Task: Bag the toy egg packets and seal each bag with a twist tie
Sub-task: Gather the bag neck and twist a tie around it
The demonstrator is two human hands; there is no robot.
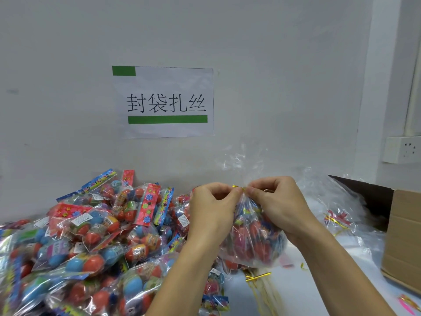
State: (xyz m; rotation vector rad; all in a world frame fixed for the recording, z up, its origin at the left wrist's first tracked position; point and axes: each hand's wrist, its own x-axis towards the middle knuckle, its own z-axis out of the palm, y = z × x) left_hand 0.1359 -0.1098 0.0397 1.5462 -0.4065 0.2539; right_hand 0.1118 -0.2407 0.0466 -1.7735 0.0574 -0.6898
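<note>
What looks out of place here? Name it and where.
Little stands out. Loose gold twist ties lie scattered on the table below the bag that both hands are tying; a few more lie near the cardboard box.

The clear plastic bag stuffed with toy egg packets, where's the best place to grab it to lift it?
Probably by the gathered neck of the clear plastic bag, coming from above. The plastic narrows there, where the left hand and right hand pinch the gold twist tie; the bulging body below offers no firm hold.
</note>
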